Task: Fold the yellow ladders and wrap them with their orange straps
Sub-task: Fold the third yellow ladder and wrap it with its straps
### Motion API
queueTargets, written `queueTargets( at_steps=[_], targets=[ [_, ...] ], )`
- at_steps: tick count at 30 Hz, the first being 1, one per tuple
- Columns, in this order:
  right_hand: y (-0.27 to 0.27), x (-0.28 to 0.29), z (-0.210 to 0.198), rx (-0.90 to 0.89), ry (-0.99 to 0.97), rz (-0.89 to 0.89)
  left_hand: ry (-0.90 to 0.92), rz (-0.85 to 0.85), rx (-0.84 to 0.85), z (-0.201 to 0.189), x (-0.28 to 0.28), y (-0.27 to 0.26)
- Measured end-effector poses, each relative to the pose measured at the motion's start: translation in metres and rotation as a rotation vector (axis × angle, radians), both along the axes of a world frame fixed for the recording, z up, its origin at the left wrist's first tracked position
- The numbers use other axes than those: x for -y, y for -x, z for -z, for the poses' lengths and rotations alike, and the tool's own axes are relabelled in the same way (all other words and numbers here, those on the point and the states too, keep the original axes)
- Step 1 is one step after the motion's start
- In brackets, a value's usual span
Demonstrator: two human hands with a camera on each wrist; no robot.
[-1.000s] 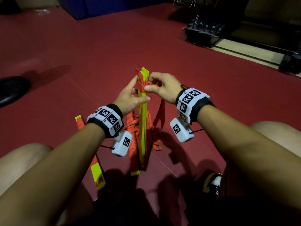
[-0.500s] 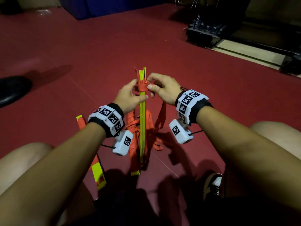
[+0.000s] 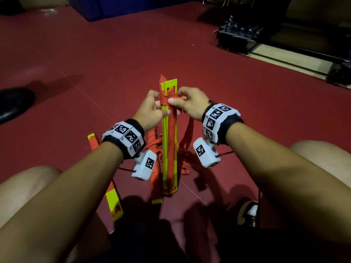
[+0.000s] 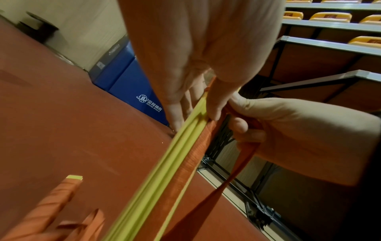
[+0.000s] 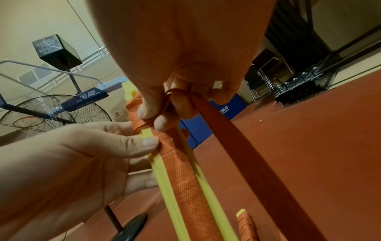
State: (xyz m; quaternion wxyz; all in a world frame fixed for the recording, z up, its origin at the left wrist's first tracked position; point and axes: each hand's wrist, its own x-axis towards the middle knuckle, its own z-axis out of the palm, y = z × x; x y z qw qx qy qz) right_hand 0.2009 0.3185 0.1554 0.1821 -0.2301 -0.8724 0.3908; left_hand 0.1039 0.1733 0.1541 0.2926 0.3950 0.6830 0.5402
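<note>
A stack of folded yellow ladder rungs (image 3: 169,150) stands upright on the red floor between my knees, its flat face toward me, an orange strap (image 3: 172,130) running down it. My left hand (image 3: 152,111) pinches the stack's upper left edge, thumb on the rungs (image 5: 156,163). My right hand (image 3: 187,103) grips the orange strap (image 5: 216,117) wound around the top of the stack, thumb pressing the wrap. A loose length of strap (image 4: 233,177) hangs from the right hand to the floor. The yellow rungs (image 4: 164,171) show blurred in the left wrist view.
Another strap-wrapped yellow bundle (image 3: 112,194) lies on the floor by my left knee, with loose orange webbing (image 3: 152,141) behind the stack. A black shoe (image 3: 13,103) is at far left, a black rack (image 3: 239,33) at back right, a blue mat (image 3: 114,6) at the back.
The stack has turned from edge-on to flat face toward me. My right hand has brought the strap around the top and its thumb now presses the wrap.
</note>
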Motion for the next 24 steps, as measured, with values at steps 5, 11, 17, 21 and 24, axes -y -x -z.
queueTargets(
  at_steps=[5, 11, 17, 21, 24],
  targets=[
    [0.001, -0.001, 0.005, -0.015, 0.026, -0.059, 0.0, -0.046, 0.017, -0.002, 0.0, 0.002],
    [-0.001, -0.003, 0.002, 0.018, 0.07, -0.056, -0.019, -0.062, 0.051, 0.0, 0.0, 0.007],
    [-0.005, 0.004, -0.006, 0.032, -0.027, 0.004, -0.067, -0.069, 0.089, 0.005, -0.005, 0.009],
    [-0.009, 0.008, -0.01, 0.034, -0.08, 0.016, -0.003, 0.013, 0.041, 0.006, -0.004, 0.01],
    [-0.009, 0.013, -0.011, 0.028, -0.115, 0.017, -0.008, 0.08, 0.057, 0.011, -0.005, 0.003]
  ],
)
